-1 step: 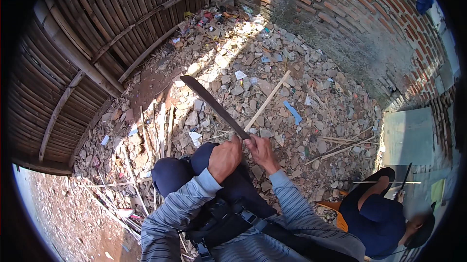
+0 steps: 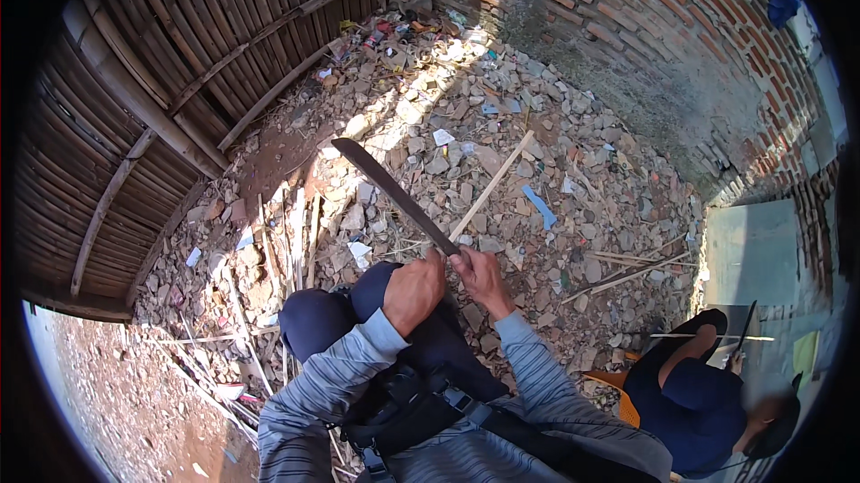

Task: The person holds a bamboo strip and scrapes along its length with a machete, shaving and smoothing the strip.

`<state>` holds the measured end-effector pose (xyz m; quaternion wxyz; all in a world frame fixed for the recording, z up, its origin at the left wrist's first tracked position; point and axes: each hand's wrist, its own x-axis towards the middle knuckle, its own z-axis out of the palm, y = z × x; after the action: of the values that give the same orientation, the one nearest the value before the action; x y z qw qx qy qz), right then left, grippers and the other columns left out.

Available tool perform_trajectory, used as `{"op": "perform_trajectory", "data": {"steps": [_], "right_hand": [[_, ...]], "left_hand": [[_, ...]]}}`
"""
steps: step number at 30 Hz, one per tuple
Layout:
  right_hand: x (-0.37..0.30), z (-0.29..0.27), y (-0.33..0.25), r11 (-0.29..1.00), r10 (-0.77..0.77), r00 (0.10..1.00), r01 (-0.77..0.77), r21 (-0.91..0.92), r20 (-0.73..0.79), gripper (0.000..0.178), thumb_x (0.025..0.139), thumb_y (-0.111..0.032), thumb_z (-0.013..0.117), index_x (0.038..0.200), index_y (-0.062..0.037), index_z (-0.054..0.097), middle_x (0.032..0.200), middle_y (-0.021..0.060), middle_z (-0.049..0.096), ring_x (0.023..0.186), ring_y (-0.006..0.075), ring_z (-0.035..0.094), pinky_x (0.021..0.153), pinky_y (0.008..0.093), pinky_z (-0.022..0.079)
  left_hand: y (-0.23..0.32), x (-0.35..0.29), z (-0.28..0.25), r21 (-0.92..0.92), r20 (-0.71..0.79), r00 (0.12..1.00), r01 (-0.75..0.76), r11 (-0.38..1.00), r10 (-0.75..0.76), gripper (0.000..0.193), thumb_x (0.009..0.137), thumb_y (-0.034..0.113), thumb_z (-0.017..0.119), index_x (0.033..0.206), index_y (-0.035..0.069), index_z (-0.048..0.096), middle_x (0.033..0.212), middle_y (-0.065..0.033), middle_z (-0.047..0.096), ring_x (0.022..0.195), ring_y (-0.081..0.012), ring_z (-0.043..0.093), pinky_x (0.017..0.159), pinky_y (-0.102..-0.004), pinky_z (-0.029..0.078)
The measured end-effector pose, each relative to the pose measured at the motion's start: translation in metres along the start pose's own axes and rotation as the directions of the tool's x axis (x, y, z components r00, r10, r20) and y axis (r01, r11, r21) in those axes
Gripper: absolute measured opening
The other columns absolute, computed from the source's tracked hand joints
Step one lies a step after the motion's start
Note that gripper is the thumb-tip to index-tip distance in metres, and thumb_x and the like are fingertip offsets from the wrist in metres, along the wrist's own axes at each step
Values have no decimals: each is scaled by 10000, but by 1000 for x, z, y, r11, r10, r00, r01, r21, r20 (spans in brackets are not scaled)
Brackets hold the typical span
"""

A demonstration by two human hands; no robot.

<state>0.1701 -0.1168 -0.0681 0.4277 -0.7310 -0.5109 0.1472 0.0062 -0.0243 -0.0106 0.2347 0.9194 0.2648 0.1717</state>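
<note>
Currently in my keeping: one long dark machete (image 2: 394, 193), stiff, probably heavy toward the tip, angled over the rubble floor (image 2: 573, 169), its handle end gripped by my left hand (image 2: 414, 291) and right hand (image 2: 482, 275), fingers closed, beside a bamboo strip (image 2: 491, 185).

We see hard daylight from the upper right — one bright patch glares on the grey rubble ground (image 2: 421, 116) near the red brick wall (image 2: 627, 26), while its foot lies in shade. The slatted bamboo fence (image 2: 179, 62) looks dim and bends strongly toward the black fisheye rim. Focus holds sharp at centre — the corners fall fully black.
</note>
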Motion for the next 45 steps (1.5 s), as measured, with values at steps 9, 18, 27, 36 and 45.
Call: {"op": "perform_trajectory", "data": {"steps": [9,18,27,36,45], "right_hand": [[12,6,22,997,66,998,-66,-30,-8,621,1031,-572,543,834,12,613,583,151,480,521,330,508,535,459,385],[42,-11,69,971,237,954,-230,61,-184,597,1054,-513,517,816,24,623,589,154,487,548,299,493,582,467,410],[18,-11,32,998,13,1000,-14,-68,-17,578,1020,-527,576,901,36,638,573,167,479,507,314,518,529,443,389],[66,-33,126,960,277,942,-280,13,-188,610,1068,-504,510,741,5,584,584,94,543,560,234,559,593,389,446],[32,-12,76,985,61,996,-49,163,-68,695,1034,-620,461,740,7,522,575,71,472,539,199,522,539,394,388]], "left_hand": [[-4,-5,3,12,-37,999,35,999,-35,239,1050,198,554,903,14,513,572,-201,611,511,-407,640,457,-516,497],[-2,-4,14,57,-38,999,-5,998,7,249,1059,210,542,898,21,515,567,-195,610,492,-401,629,445,-508,494],[1,-2,-1,7,0,1000,16,1000,-16,239,1056,203,529,918,8,547,599,-192,645,522,-389,665,458,-490,525],[-4,-6,14,-36,-10,1000,-11,999,10,223,1049,191,542,920,13,504,591,-212,617,528,-427,638,465,-535,497],[0,-4,-9,-53,21,1000,13,998,-12,230,1044,179,523,889,9,526,614,-222,645,552,-415,673,477,-516,536]]}}
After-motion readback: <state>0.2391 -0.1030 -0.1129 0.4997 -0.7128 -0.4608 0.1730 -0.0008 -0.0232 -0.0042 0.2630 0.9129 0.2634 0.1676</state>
